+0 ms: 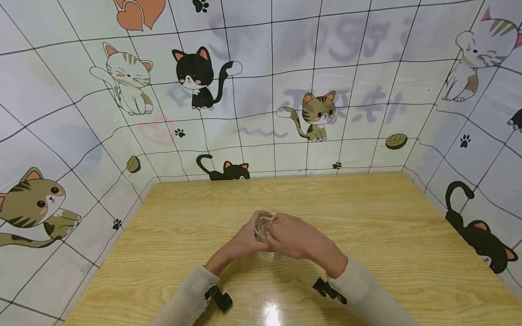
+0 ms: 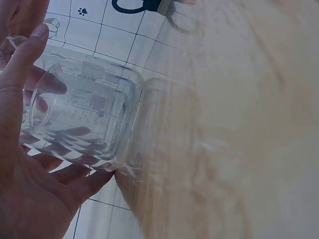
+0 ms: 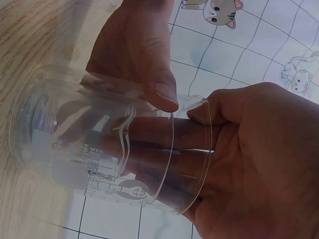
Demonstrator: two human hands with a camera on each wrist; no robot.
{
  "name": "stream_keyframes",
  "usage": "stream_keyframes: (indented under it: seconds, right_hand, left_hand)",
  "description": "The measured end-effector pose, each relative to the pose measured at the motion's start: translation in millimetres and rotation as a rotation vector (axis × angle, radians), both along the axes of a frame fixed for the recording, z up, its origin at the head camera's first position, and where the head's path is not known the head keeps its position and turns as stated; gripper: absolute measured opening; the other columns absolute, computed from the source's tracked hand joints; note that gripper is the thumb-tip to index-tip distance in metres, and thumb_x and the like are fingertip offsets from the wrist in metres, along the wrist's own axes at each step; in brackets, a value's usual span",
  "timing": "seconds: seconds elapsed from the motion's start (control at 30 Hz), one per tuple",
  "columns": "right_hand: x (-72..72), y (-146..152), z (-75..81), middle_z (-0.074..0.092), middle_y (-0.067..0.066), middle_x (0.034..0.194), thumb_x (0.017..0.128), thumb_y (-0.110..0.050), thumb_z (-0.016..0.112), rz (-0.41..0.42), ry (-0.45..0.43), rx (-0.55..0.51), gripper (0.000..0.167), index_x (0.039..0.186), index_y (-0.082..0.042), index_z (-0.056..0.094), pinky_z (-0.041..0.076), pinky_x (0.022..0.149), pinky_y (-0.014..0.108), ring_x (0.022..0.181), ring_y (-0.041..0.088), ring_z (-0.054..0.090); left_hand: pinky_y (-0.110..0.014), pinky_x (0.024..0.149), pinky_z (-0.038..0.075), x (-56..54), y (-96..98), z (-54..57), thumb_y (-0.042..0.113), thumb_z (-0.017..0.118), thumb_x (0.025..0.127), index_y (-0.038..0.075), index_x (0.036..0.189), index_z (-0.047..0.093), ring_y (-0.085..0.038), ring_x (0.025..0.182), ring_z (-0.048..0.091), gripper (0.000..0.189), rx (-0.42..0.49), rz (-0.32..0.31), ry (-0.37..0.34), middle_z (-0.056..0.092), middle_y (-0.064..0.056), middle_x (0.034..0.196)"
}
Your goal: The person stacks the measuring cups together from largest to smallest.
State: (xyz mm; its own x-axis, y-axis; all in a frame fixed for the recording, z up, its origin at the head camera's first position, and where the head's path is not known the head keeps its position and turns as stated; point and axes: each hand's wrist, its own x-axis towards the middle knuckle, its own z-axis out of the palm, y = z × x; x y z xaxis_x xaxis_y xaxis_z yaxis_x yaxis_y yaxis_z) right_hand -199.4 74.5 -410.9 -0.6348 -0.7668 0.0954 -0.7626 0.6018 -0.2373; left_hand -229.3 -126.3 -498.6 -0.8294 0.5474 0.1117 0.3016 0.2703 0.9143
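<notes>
Clear glass beakers (image 3: 70, 167) stand nested near the middle of the table, with printed markings on the glass. Several rims show, one inside another; how many beakers there are I cannot tell. My left hand (image 1: 246, 238) grips the outer beaker (image 2: 130, 107) from the left, thumb on the near side and fingers round the far side. From the right, my right hand (image 1: 295, 236) holds the inner beaker at its rim (image 3: 208, 149), with the thumb at the lip. Its fingers show through the glass, and whether they are inside or behind it is unclear.
The wooden table (image 1: 195, 203) lies under both hands. Around its back and sides hangs a white gridded cloth (image 1: 253, 54) printed with cartoon cats. Black straps with buckles (image 1: 329, 290) hang at both sleeve cuffs.
</notes>
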Motion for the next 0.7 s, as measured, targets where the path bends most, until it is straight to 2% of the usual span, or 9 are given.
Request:
stream_keyframes:
  seconds: [0.3,0.7]
  right_hand:
    - [-0.6,0.5,-1.2,0.040,-0.010,0.056,0.106,-0.017,0.044,0.002,0.001,0.008,0.047,0.060,-0.022,0.044,0.049,0.086,0.034,0.082,0.014,0.055]
    - [1.1,0.4,1.5,0.040,-0.010,0.056,0.106,-0.017,0.044,0.001,0.001,0.022,0.047,0.060,-0.021,0.043,0.049,0.085,0.034,0.084,0.015,0.057]
  left_hand:
    - [-0.028,0.099,0.053,-1.3,-0.7,-3.4,0.018,0.081,0.086,0.023,0.146,0.036,-0.019,0.125,0.058,0.075,0.027,-0.015,0.002,0.053,-0.007,0.147]
    - [-0.028,0.093,0.055,-0.4,-0.7,-1.7,0.016,0.081,0.087,0.023,0.147,0.035,-0.018,0.119,0.060,0.075,0.033,-0.020,-0.004,0.054,-0.010,0.143]
